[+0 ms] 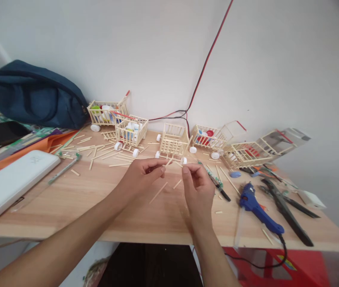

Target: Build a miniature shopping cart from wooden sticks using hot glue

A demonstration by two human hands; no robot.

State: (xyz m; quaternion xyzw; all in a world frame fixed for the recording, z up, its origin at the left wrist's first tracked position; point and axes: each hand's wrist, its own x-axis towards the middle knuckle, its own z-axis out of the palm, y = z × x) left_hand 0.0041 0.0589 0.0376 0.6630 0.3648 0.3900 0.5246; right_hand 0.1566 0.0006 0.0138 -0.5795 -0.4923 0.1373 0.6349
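Observation:
My left hand (145,173) pinches a short thin wooden stick (168,162) between thumb and index finger. Close by, my right hand (198,184) is also pinched, with another little wooden stick (178,164) at its fingertips. Just beyond both hands stands a small wooden-stick cart (174,140) on white wheels, its lower front partly covered by my fingers. On the table below the hands lie a loose stick (158,193) and a shorter piece (177,183).
Finished-looking carts with bottle caps (131,131) stand along the wall. Stick pieces (97,153) litter the left side. A blue glue gun (257,209), black-handled pliers (287,213) and a black pen (221,190) lie right; a white power bank (16,181) and blue bag (34,95) left.

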